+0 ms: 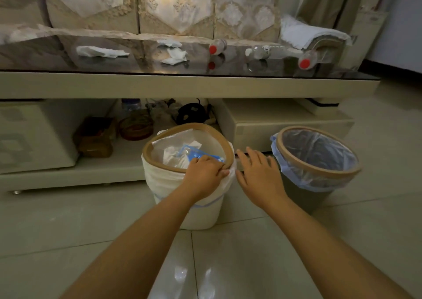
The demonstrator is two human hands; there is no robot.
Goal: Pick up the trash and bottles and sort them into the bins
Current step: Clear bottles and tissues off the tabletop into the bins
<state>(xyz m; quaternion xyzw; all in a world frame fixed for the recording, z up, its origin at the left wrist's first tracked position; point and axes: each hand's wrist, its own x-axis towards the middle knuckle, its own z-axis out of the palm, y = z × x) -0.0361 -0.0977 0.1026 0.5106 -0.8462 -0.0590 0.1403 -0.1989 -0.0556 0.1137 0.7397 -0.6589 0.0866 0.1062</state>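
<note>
Two bins are seen on the tiled floor in front of a low glossy bench [159, 86], with sorting under way. Along the bench top, from its left end to its right, lie a long crumpled tissue [100, 52], two smaller wads of tissue [174, 55] near the middle, then three bottles on their sides: a red-capped bottle [217, 47], a clear white-capped bottle [262, 51] and a second red-capped bottle [307, 60] close to the right edge.

Below the bench's front edge, the white bin [159, 180] is held at its near rim by the left hand [204, 173], whose fingers are curled over the brown rim ring and liner. White paper and a blue packet [198, 153] already lie inside it. Just to the right, the right hand [260, 173] hovers in the gap between the bins, its grip loose, fingers spread and nothing held. The grey bin [303, 198], lined in pale blue plastic, stands furthest right and appears to hold nothing yet.

All remaining items lie up and away from both hands. The bottles are set rightward, their caps pointing towards the camera and their long axes running roughly towards the bench's back edge, so the free right hand is judged the nearer one for them.
</note>
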